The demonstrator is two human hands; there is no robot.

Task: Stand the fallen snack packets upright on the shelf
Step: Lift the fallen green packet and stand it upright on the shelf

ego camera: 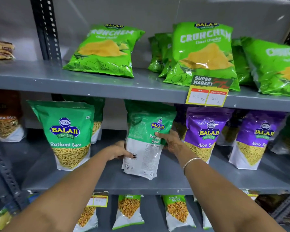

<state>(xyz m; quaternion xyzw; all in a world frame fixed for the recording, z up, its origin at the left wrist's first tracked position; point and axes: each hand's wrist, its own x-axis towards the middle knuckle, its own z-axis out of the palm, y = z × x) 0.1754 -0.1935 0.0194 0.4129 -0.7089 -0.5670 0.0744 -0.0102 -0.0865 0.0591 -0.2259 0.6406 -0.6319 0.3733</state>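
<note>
On the middle shelf (166,183) a green and white Ratlami Sev packet (144,148) stands nearly upright, twisted so its printed back faces me. My left hand (119,150) grips its left edge with the thumb on the white lower part. My right hand (171,139) holds its right edge at mid height. Another Ratlami Sev packet (69,134) stands upright to the left. Purple Aloo Sev packets (206,133) (256,139) stand to the right.
On the upper shelf, green Crunchem packets (105,49) (204,52) lean back, and a yellow price tag (208,92) hangs from its edge. Chana Garam packets (129,210) stand on the lowest shelf. Slotted metal uprights (47,29) frame the left side.
</note>
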